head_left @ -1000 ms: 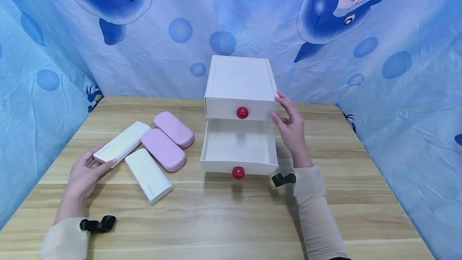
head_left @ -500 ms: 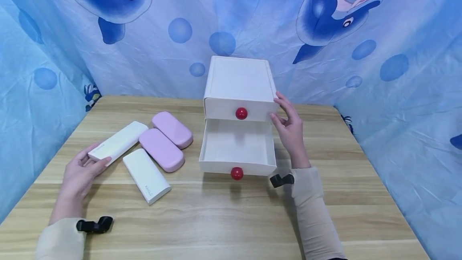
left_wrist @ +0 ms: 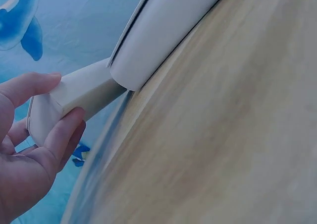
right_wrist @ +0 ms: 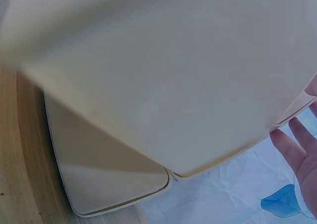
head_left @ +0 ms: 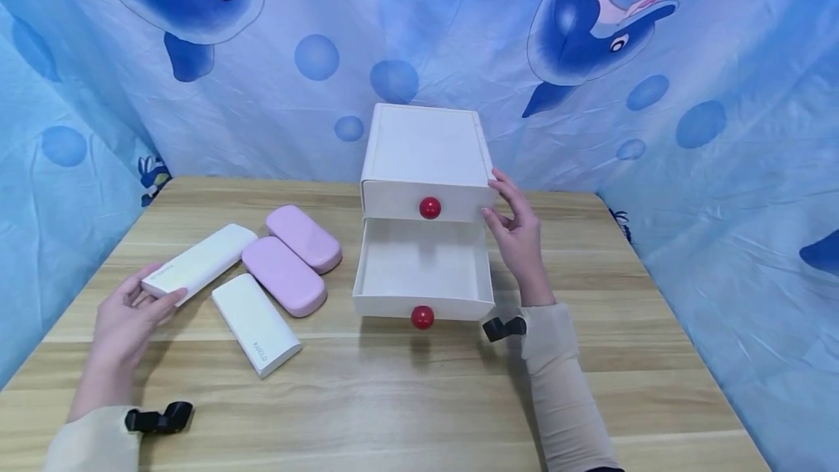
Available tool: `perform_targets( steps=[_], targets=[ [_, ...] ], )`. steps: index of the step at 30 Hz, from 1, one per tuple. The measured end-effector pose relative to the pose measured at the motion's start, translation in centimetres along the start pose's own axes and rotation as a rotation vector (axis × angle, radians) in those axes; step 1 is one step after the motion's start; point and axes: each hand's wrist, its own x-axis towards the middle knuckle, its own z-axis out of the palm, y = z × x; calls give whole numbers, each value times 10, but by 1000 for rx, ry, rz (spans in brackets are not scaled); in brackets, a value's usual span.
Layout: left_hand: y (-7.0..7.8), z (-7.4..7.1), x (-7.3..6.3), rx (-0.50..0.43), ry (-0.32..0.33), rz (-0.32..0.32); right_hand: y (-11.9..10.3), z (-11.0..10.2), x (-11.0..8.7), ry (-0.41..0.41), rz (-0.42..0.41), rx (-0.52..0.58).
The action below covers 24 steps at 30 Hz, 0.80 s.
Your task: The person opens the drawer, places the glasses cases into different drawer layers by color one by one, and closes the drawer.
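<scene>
1. Pinches white case (head_left: 199, 261) by near end in left hand (head_left: 124, 319), left of drawer unit (head_left: 393, 199).
2. Aligned lengthwise away and rightward from that nearer hand; possibly raised off table (head_left: 393, 406).
3. Rests right hand (head_left: 520, 239), loosely spread, against unit's right edge.

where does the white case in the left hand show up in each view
Head: the white case is left of centre, in the left hand.
Left wrist: the white case is left of centre, in the same hand.
Right wrist: not in it.
Shared landmark: the wooden table, in all three views.
</scene>
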Motion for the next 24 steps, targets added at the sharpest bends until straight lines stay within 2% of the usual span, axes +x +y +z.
perform_targets(
  steps=[5,11,15,20,24],
  targets=[
    [13,1,-7,-82,-23,50,22,-1,3,10,-39,22],
    [27,4,-15,-231,-86,143,25,-1,2,15,-95,28],
    [33,8,-19,-230,-123,164,22,0,2,9,-73,18],
    [38,16,-25,-204,-178,173,6,0,0,3,-33,27],
    [41,22,-33,-238,-225,196,0,0,-1,0,-29,27]
  ],
)
